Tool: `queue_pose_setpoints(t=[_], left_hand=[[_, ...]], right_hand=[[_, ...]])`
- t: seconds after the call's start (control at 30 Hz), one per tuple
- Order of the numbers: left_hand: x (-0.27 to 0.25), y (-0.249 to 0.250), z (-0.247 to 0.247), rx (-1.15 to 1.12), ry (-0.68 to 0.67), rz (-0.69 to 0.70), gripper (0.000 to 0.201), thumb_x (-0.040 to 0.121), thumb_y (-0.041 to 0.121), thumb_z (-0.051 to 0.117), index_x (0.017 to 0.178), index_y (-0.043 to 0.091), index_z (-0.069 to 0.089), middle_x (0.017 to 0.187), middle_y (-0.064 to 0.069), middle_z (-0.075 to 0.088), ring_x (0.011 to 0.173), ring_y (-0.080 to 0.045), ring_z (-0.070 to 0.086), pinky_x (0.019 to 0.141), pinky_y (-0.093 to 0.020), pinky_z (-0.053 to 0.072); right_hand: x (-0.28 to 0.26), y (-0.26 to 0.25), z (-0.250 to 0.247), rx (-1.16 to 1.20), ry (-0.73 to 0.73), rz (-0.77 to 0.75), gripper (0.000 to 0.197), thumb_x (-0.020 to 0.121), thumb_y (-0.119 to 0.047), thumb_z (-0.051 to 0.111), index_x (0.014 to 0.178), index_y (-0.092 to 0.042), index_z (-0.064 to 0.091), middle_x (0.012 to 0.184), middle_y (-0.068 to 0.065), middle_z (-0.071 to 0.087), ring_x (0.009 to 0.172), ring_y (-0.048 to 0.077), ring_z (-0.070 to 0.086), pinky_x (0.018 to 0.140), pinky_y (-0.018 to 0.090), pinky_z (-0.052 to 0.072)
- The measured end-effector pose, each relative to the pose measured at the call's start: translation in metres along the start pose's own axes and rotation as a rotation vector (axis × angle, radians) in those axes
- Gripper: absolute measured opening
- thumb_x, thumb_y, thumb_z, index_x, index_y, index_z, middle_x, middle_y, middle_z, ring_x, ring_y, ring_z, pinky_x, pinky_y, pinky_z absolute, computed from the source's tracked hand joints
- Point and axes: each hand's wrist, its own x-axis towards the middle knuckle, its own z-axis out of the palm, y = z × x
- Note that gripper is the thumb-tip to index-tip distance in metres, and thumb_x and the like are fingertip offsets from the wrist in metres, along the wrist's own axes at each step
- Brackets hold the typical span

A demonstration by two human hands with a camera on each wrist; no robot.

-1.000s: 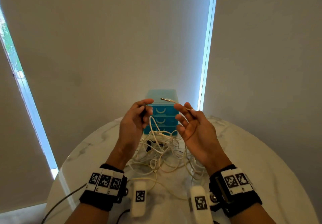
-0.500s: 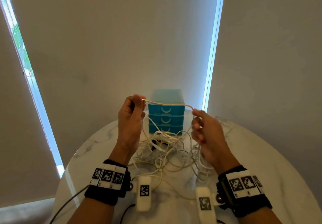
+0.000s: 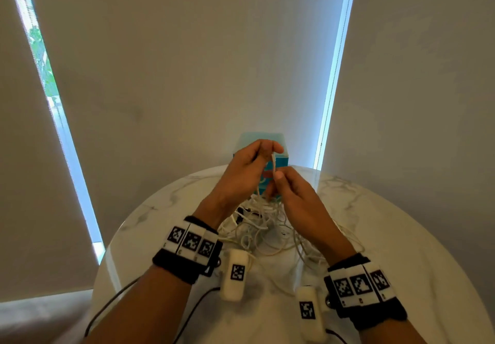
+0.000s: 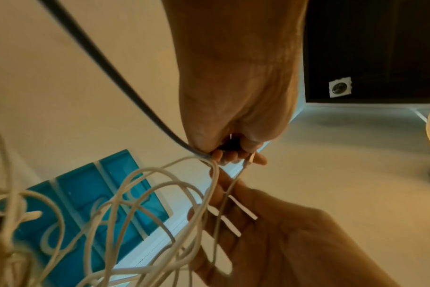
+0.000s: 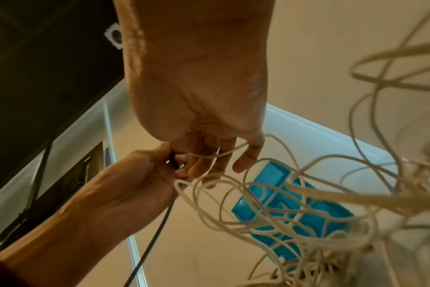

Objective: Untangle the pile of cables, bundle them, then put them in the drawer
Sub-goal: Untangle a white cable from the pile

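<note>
A tangled pile of white cables lies on the round marble table. My left hand is raised over it and pinches the top of one white cable. Just below, my right hand pinches the same cable, so a short stretch runs upright between them. In the left wrist view the left fingers hold the cable's plug end, and a black cable also runs into that grip. In the right wrist view loops hang under the right fingers. The blue drawer unit stands behind the hands, drawers closed.
Two white camera pods hang at the wrists above the table's near part, with black leads trailing off the left edge. Blinds and bright window slits stand close behind the table.
The hands were spread apart with the white cable stretched level between them. They have come together in front of the drawers, left above right, with only a short upright piece between.
</note>
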Motion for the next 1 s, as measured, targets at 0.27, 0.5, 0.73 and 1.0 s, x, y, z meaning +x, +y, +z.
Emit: queue_pose_setpoints(t=[0.27, 0.5, 0.73, 1.0], left_hand=[[0.026, 0.032, 0.016, 0.166, -0.295, -0.200, 0.031, 0.117, 0.036, 0.037, 0.130, 0.022, 0.061, 0.152, -0.005, 0.051, 0.136, -0.025, 0.057, 0.113, -0.041, 0.052], [0.052, 0.063, 0.015, 0.457, -0.639, -0.130, 0.049, 0.112, 0.051, 0.033, 0.153, 0.032, 0.051, 0.165, 0.005, 0.044, 0.155, -0.021, 0.036, 0.125, -0.050, 0.037], [0.052, 0.053, -0.009, 0.170, -0.480, -0.180, 0.060, 0.105, 0.073, 0.014, 0.139, 0.047, 0.057, 0.149, 0.006, 0.061, 0.144, -0.020, 0.052, 0.125, -0.056, 0.035], [0.029, 0.033, -0.009, 0.312, -0.520, -0.238, 0.084, 0.102, 0.079, 0.019, 0.116, 0.020, 0.078, 0.126, 0.002, 0.075, 0.123, -0.019, 0.066, 0.114, -0.041, 0.040]], right_hand=[[-0.001, -0.006, -0.006, 0.292, 0.051, 0.152, 0.032, 0.116, -0.025, 0.036, 0.111, -0.010, 0.063, 0.112, 0.007, 0.068, 0.084, -0.007, 0.069, 0.061, 0.003, 0.048], [0.004, -0.018, -0.007, 0.309, 0.053, 0.140, 0.028, 0.109, -0.046, 0.053, 0.122, -0.026, 0.069, 0.112, -0.006, 0.079, 0.100, 0.010, 0.077, 0.090, 0.030, 0.063], [0.022, -0.040, -0.030, 0.596, 0.008, 0.074, 0.034, 0.117, -0.032, 0.037, 0.102, -0.015, 0.062, 0.094, 0.001, 0.069, 0.089, 0.019, 0.062, 0.077, 0.031, 0.050], [0.037, -0.085, -0.078, 1.121, -0.099, -0.057, 0.031, 0.116, -0.023, 0.034, 0.092, -0.016, 0.053, 0.077, 0.001, 0.044, 0.075, 0.019, 0.051, 0.067, 0.031, 0.046]])
